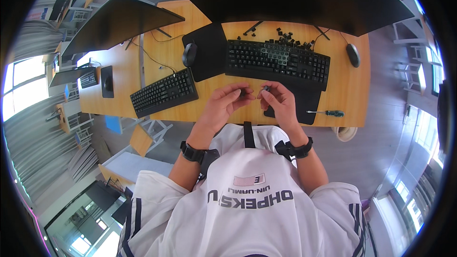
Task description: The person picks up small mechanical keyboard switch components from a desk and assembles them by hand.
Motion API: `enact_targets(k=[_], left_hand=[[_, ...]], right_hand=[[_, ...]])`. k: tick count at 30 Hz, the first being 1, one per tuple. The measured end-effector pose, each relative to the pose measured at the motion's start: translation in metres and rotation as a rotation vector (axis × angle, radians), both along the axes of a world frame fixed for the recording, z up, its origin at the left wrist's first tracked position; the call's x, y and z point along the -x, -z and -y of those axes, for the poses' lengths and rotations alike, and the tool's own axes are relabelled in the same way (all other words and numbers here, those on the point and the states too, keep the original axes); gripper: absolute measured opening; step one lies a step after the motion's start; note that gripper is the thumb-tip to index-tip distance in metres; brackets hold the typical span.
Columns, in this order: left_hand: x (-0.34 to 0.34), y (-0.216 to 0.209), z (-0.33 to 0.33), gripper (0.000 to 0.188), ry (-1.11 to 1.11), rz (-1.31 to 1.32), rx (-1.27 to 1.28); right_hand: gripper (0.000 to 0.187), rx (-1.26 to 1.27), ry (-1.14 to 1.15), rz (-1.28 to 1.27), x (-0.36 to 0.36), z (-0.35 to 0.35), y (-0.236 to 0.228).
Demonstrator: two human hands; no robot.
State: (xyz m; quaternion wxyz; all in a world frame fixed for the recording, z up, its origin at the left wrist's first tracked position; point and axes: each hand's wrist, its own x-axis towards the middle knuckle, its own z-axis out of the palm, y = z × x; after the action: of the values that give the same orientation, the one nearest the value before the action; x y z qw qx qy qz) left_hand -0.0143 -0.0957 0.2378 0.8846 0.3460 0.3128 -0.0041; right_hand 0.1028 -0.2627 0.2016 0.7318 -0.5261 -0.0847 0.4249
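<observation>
A: What are the hands doing at the centre of the frame?

B: The left hand (pixel 223 102) pinches a small dark keycap (pixel 243 92) between thumb and fingertips, a narrow grip closed on it. The right hand (pixel 281 102) holds another small dark piece (pixel 267 87) at its fingertips, also pinched tight; it is too small to tell whether it is a keycap or a puller. Both hover just above the wooden desk (pixel 352 90), in front of the black keyboard (pixel 278 59).

A: Which step does that look like?

B: I judge it as keycap work midway: part of the keyboard's middle shows bare, and a scatter of loose keycaps (pixel 288 35) lies just behind it, toward the upper centre.

A: What would the next move call for?

B: Probably fine alignment, with the cap square to its switch stem and pressed straight down, or set cleanly aside with the loose ones.

A: Anything else near?

B: A screwdriver (pixel 327 113) with a green handle lies right of the hands, a second keyboard (pixel 164 93) sits to the left, a mouse (pixel 189 54) rests on a black pad, and another mouse (pixel 352 55) lies at the right.
</observation>
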Motion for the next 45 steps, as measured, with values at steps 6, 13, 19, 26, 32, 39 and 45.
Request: enact_targets(k=[6, 13, 19, 26, 32, 39, 45], left_hand=[[-0.013, -0.026, 0.017, 0.031, -0.080, -0.067, -0.028], [-0.013, -0.035, 0.009, 0.035, 0.098, -0.015, -0.356], [-0.007, -0.021, -0.011, 0.035, 0.097, 0.039, -0.280], [0.003, 0.020, -0.022, 0.029, 0.034, -0.076, -0.140], [-0.003, 0.052, -0.036, 0.029, -0.004, -0.086, -0.126], [-0.034, 0.088, -0.041, 0.027, -0.077, -0.228, -0.169], [-0.080, 0.168, -0.054, 0.013, 0.177, -0.429, -0.737]], right_hand=[[0.019, -0.046, -0.061, 0.010, -0.011, 0.009, -0.020], [0.009, 0.019, -0.178, -0.050, -0.009, -0.004, -0.029], [0.010, 0.143, -0.139, 0.073, 0.004, -0.013, -0.031], [0.027, 0.443, -0.073, 0.938, 0.021, -0.053, -0.022], [0.026, 0.536, -0.126, 1.056, 0.020, -0.071, 0.006], [0.019, 0.646, -0.132, 1.009, -0.005, -0.084, 0.050], [0.013, 0.739, -0.128, 1.041, -0.074, -0.084, 0.129]])
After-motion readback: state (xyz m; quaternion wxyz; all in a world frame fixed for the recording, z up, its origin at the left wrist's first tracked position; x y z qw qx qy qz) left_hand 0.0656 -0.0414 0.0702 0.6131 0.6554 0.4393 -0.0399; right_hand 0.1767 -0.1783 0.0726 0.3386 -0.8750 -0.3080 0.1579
